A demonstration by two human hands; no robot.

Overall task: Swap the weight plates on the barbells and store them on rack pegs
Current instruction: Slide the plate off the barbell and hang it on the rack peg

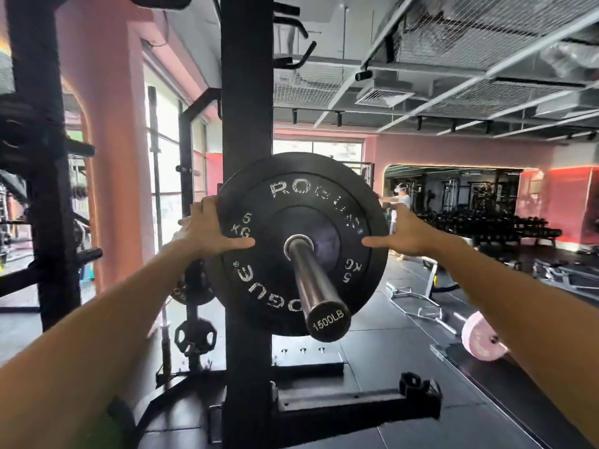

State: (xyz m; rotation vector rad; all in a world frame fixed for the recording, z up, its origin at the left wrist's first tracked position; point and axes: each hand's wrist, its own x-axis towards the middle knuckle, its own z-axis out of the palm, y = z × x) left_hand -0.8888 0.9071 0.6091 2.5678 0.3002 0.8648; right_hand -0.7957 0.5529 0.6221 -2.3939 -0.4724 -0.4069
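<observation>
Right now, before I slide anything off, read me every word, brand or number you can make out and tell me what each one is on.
"ROGUE", upper arc of the black plate face, worn.
"ROGUE" again, lower arc, upside down.
"5 KG", left side of the plate, by the left hand.
"5 KG" again, right side, upside down, below the right hand.
"1500LB", end cap of the barbell sleeve.
Nothing readable elsewhere.

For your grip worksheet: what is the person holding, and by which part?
The black 5 kg plate on the barbell sleeve, gripped at opposite rim edges by left hand and right hand.
</observation>
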